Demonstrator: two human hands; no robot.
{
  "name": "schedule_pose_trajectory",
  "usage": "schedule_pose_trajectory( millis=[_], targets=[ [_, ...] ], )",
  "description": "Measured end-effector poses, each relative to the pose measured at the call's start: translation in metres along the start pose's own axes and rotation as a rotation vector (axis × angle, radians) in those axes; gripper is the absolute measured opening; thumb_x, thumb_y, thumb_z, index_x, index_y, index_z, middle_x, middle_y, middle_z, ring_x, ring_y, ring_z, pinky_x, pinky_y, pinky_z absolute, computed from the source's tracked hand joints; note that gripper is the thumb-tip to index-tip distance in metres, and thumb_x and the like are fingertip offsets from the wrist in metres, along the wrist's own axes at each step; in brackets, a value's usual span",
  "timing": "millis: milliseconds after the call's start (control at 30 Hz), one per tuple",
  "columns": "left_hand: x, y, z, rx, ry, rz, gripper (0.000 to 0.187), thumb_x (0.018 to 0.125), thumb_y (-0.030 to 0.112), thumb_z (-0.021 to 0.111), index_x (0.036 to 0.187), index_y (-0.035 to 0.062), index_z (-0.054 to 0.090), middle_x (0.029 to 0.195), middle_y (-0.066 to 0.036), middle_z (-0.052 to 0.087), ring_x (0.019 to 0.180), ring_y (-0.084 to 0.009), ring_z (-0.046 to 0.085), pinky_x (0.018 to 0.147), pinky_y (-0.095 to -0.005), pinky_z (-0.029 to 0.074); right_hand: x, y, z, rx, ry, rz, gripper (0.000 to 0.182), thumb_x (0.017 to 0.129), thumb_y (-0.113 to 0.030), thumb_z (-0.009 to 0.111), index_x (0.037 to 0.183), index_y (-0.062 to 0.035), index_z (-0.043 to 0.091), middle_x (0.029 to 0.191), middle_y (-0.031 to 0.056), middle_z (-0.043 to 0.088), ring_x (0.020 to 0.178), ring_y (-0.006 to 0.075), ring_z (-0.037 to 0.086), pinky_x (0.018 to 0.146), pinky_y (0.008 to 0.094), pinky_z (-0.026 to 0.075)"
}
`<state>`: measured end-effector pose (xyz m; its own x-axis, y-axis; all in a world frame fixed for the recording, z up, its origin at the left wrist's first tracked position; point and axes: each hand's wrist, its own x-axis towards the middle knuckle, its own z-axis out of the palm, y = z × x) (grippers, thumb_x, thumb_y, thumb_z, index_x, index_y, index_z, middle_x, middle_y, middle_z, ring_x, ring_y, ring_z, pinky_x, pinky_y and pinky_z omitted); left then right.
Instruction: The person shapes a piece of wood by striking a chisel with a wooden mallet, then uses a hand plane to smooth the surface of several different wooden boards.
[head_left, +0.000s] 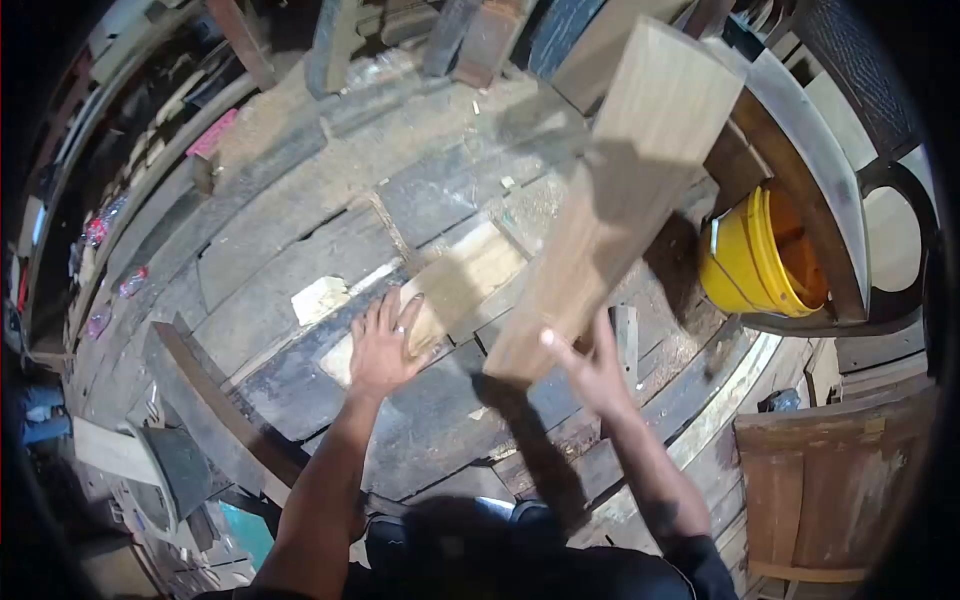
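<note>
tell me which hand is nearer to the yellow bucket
Right. The right hand holds the near end of the long plank, a short way left of the yellow bucket; the left hand lies on the flat board, farther left.

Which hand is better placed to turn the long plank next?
Right, most likely. The right hand is at the near end of the long plank, thumb on its face. The left hand is pressed on the pale board, away from the plank.
</note>
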<state>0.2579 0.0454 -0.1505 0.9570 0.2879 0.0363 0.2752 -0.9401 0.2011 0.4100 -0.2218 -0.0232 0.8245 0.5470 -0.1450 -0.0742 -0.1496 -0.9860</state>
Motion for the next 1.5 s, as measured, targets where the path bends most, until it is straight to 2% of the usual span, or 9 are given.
schedule_pose_trajectory(
  millis=[267,733,933,967,1133,1200,1233,1333,1500],
  targets=[
    [0.006,0.003,-0.006,-0.049,0.029,-0.023,0.093,0.078,0.055,0.082,0.158,0.0212,0.047,0.164,-0.018,0.037,0.142,-0.0399,0.041,0.117,-0.0597,0.029,0.172,-0.058,0.015,-0.026,0.082,-0.372,0.059,0.099,-0.016,0.075,0.147,-0.0004,0.043,0.142,0.0167,0.057,0.133,0.0244,0.056,0.113,0.0405,0.044],
    [0.006,0.002,-0.010,-0.089,-0.014,-0.060,0.088,0.078,0.057,0.083,0.152,0.0207,0.052,0.161,-0.020,0.041,0.142,-0.0403,0.041,0.115,-0.0581,0.031,0.366,-0.063,-0.040,0.104,0.328,-0.297,0.060,0.099,-0.010,0.075,0.146,0.0009,0.040,0.128,0.0183,0.065,0.103,0.0263,0.071,0.075,0.0386,0.064],
    [0.008,0.004,-0.011,-0.073,0.002,-0.038,0.087,0.078,0.061,0.082,0.149,0.0179,0.055,0.157,-0.021,0.044,0.141,-0.0417,0.042,0.113,-0.0589,0.033,0.487,0.097,-0.137,-0.269,0.475,0.035,0.048,0.098,-0.002,0.065,0.144,0.0020,0.052,0.116,0.0140,0.069,0.096,0.0217,0.070,0.068,0.0327,0.055],
    [0.008,0.005,-0.011,-0.070,0.016,-0.049,0.087,0.078,0.061,0.082,0.148,0.0176,0.055,0.157,-0.021,0.045,0.140,-0.0419,0.043,0.113,-0.0588,0.033,0.526,0.146,-0.147,-0.407,0.546,-0.225,0.039,0.095,-0.002,0.059,0.133,-0.0003,0.063,0.111,0.0112,0.071,0.086,0.0192,0.069,0.065,0.0309,0.052],
    [0.007,0.006,-0.010,-0.093,0.058,-0.051,0.086,0.078,0.060,0.083,0.148,0.0174,0.056,0.156,-0.024,0.045,0.139,-0.0421,0.045,0.112,-0.0587,0.034,0.422,0.039,-0.112,-0.371,0.601,0.086,0.048,0.095,-0.010,0.059,0.141,0.0009,0.058,0.112,0.0167,0.075,0.081,0.0275,0.072,0.072,0.0363,0.056],
    [0.008,0.004,-0.014,-0.080,0.002,-0.058,0.086,0.078,0.058,0.083,0.149,0.0179,0.055,0.156,-0.024,0.045,0.139,-0.0422,0.045,0.112,-0.0589,0.034,0.402,0.044,-0.093,-0.879,0.548,0.216,0.060,0.096,-0.018,0.063,0.151,-0.0003,0.048,0.110,0.0230,0.074,0.090,0.0397,0.073,0.083,0.0447,0.057],
    [0.009,0.006,-0.015,-0.089,0.007,-0.068,0.086,0.078,0.058,0.083,0.150,0.0212,0.055,0.156,-0.021,0.046,0.139,-0.0409,0.045,0.112,-0.0583,0.034,0.345,0.011,-0.062,-0.626,0.554,0.055,0.074,0.095,-0.026,0.069,0.157,0.0022,0.039,0.145,0.0373,0.053,0.134,0.0467,0.055,0.112,0.0492,0.044],
    [0.007,0.001,-0.010,-0.065,0.026,-0.058,0.085,0.079,0.056,0.083,0.152,0.0249,0.054,0.157,-0.017,0.047,0.137,-0.0381,0.047,0.112,-0.0563,0.036,0.234,0.031,-0.050,-0.839,0.307,-0.280,0.073,0.095,-0.022,0.072,0.160,-0.0103,0.039,0.141,0.0289,0.050,0.132,0.0457,0.050,0.113,0.0498,0.042],
    [0.007,0.001,-0.006,-0.092,0.014,-0.056,0.093,0.077,0.053,0.084,0.155,0.0172,0.050,0.160,-0.020,0.041,0.142,-0.0394,0.043,0.115,-0.0563,0.034,0.052,0.089,-0.087,-0.926,0.392,0.017,0.081,0.092,-0.026,0.079,0.160,-0.0082,0.039,0.144,0.0326,0.049,0.136,0.0490,0.049,0.114,0.0523,0.042]
  ],
)
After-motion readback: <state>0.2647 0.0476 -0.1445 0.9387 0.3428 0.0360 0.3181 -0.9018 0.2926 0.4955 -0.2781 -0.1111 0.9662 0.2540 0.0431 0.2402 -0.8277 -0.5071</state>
